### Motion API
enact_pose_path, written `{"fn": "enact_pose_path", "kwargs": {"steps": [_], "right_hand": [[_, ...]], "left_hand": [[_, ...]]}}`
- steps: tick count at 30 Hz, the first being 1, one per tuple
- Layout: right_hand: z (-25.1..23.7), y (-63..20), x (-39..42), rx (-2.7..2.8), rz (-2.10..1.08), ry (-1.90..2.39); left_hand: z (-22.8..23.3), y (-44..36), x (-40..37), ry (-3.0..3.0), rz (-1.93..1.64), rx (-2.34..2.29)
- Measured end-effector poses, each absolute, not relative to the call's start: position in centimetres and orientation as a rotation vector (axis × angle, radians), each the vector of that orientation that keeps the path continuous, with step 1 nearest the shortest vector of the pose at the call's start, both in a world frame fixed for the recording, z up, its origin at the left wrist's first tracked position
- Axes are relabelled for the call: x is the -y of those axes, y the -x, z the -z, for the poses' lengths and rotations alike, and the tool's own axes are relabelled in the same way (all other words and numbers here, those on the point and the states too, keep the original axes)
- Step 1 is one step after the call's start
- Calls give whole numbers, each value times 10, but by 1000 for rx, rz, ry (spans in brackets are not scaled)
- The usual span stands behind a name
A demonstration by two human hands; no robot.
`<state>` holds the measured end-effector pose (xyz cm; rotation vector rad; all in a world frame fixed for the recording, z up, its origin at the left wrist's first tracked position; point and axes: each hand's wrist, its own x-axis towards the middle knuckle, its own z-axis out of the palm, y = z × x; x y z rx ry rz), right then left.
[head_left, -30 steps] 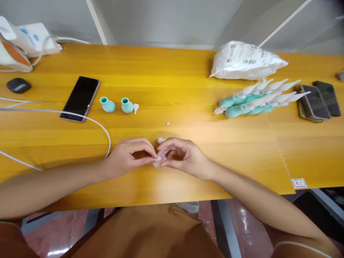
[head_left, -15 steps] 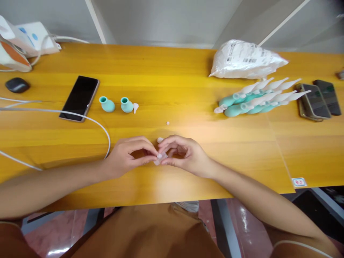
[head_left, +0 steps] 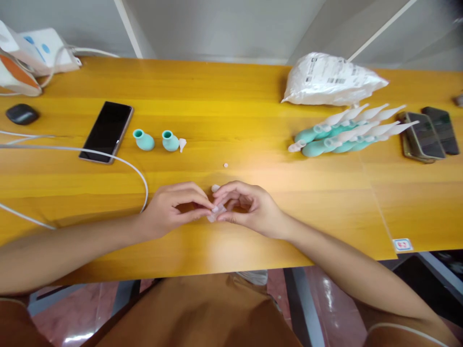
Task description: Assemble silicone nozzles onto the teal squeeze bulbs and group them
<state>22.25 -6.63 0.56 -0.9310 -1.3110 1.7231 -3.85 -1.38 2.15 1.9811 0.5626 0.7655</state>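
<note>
Almost nothing has moved since a second ago: the left hand [head_left: 170, 208] and right hand [head_left: 248, 207] still pinch a tiny clear piece [head_left: 216, 212], maybe a soft cap, together near the table's [head_left: 231, 96] front edge, so the fiddling goes on

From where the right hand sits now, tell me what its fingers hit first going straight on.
The right hand points left, fingertips already meeting the left hand over a small clear piece; that comes first.

Glossy wooden table [head_left: 253, 91]; crinkled plastic bag [head_left: 331, 79].
</note>
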Motion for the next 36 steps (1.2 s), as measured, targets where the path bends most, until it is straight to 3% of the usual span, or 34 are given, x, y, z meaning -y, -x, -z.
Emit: {"fn": "enact_pose_path", "kwargs": {"steps": [12, 20, 31, 36], "right_hand": [[-10, -226, 65, 1340, -1678, 924], [-21, -249, 48, 1248, -1157, 1199], [-19, -231, 61, 1663, -1288, 1006], [-12, -230, 57, 1537, -1111, 1146]], "left_hand": [[-17, 40, 15, -1935, -783, -559], [-13, 42, 16, -1817, -785, -757], [-15, 41, 13, -1951, -713, -734], [-18, 41, 10, -2182, -718, -707]]}}
